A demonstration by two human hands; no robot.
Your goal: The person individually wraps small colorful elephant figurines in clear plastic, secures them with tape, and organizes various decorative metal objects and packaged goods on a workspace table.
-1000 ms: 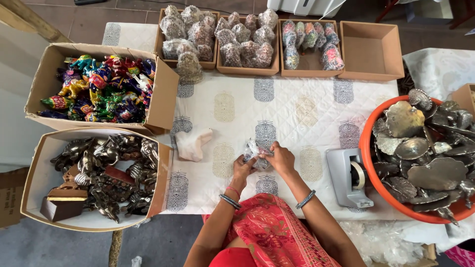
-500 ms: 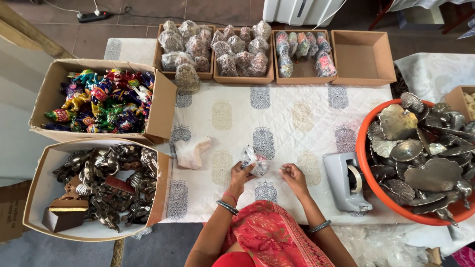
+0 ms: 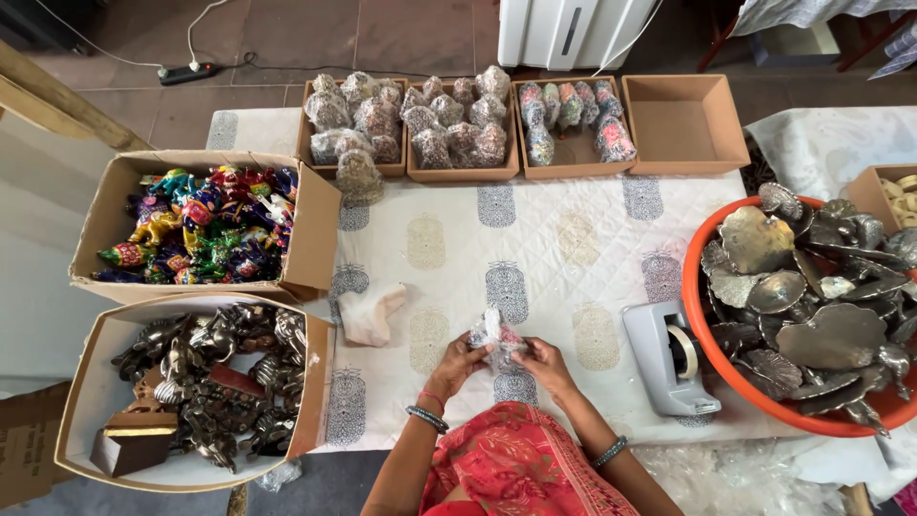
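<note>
1. At the near edge of the desk (image 3: 573, 239), a small clear-wrapped packet (image 3: 495, 336) is held between both hands, just above the printed cloth and close to the body.
2. The left hand (image 3: 457, 365) is cupped at the packet's left side, its fingers closed on the wrapping; the right hand (image 3: 541, 361) is closed on the right side, its fingers pinching the film. The packet seems to be held upright so that the wrap can be gathered at its top.
3. A tape dispenser (image 3: 669, 355) is set just to the right, within easy reach, presumably for sealing.
4. Supplies are kept at the sides: a box of coloured figures (image 3: 205, 229), a box of metal figures (image 3: 205, 377), and an orange tub (image 3: 793, 315) of metal leaves.
5. Wrapped pieces are ranged in trays (image 3: 458, 129) at the far edge, out of the way.
6. Compared with half a second ago, the right hand has been brought in from beside the packet onto it; the left hand has stayed on it.
</note>
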